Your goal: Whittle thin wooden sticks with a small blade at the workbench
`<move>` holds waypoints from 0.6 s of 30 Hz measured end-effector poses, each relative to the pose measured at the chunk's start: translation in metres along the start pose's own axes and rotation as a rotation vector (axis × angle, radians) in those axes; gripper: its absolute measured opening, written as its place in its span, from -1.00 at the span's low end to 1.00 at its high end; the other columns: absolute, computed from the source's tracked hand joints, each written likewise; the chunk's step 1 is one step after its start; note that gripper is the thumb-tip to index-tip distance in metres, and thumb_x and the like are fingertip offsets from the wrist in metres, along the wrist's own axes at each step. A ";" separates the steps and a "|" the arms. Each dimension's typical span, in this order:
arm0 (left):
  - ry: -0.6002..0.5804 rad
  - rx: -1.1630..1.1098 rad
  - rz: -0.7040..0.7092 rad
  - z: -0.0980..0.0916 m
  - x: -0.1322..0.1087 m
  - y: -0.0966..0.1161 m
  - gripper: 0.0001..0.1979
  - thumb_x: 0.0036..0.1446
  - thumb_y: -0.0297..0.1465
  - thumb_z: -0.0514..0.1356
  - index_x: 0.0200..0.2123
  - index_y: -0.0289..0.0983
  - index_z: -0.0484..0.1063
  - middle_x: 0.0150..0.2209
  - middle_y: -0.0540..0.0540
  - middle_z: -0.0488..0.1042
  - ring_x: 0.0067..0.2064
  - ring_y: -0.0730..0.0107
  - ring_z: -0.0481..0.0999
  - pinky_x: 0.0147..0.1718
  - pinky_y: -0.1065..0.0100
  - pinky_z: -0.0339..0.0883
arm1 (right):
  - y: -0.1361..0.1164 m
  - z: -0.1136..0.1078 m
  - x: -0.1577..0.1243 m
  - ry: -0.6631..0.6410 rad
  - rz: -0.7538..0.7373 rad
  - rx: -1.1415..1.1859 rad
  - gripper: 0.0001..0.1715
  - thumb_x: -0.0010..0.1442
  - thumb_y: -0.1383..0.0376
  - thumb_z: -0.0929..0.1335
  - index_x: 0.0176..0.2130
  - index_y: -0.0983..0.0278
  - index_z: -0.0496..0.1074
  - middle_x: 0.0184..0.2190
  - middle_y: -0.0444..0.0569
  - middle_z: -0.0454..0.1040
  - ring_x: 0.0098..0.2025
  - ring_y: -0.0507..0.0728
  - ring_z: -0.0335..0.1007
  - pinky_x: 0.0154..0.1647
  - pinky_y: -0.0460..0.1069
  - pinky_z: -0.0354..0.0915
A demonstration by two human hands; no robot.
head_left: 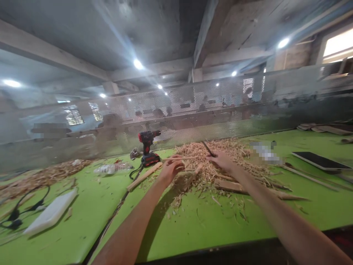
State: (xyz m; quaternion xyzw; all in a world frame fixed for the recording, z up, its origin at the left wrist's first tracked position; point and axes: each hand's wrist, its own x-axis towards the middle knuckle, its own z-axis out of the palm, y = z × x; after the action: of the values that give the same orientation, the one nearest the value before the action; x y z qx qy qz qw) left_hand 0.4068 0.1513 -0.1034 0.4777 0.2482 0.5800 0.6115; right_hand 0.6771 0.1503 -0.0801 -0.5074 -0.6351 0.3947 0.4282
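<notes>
My left hand (171,172) is closed on a thin pale wooden stick (189,158), which points right over a heap of wood shavings (228,149). My right hand (223,162) grips a narrow dark tool (206,148) that tilts up and to the left; whether it is a knife or a file I cannot make out. Beneath my hands lie strips of wood, and a thicker wooden piece (230,186) rests below my right hand. Left of my left hand a flat wooden strip (145,177) lies on the green tabletop (198,232).
A red and black cordless drill (147,147) stands behind my left hand, near a clear plastic bottle (114,168). At left are a white block (52,211) and black cables (20,213). A phone (321,161) lies at right. A perforated screen (176,121) runs along the back.
</notes>
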 end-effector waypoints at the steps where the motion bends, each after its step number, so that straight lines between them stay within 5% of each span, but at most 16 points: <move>1: -0.001 0.010 -0.015 0.001 -0.001 0.001 -0.63 -0.12 -0.36 0.53 -0.24 -0.29 0.53 -0.44 0.02 0.50 -0.36 0.38 0.56 -0.28 0.30 0.54 | -0.001 0.000 -0.001 -0.023 -0.004 -0.006 -0.77 0.19 0.14 0.45 -0.28 0.26 0.52 -0.65 -0.20 0.14 -0.60 -0.02 -0.03 -0.56 -0.06 -0.10; 11: -0.101 0.070 -0.077 0.007 -0.009 0.007 -0.72 0.14 -0.42 0.43 -0.10 -0.36 0.53 -0.27 -0.17 0.61 -0.25 0.30 0.61 -0.21 0.30 0.50 | -0.018 0.005 -0.020 -0.290 -0.056 0.095 -0.41 0.19 0.13 0.42 0.18 0.21 0.53 -0.40 0.01 0.57 -0.62 -0.04 -0.06 -0.61 -0.07 -0.05; 18: -0.328 0.057 -0.184 0.004 -0.011 0.009 -0.70 0.16 -0.43 0.42 -0.02 -0.28 0.61 -0.02 -0.27 0.63 -0.12 0.19 0.65 -0.12 0.20 0.53 | -0.007 0.009 -0.009 -0.189 -0.105 0.118 -0.53 0.22 0.07 0.45 0.07 0.19 0.61 -0.64 -0.20 0.16 -0.64 -0.02 -0.08 -0.63 -0.06 -0.02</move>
State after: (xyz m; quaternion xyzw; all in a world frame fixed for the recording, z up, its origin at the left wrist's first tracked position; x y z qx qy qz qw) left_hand 0.4043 0.1383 -0.0969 0.5583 0.2042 0.4285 0.6804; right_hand 0.6677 0.1401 -0.0776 -0.4081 -0.6740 0.4544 0.4155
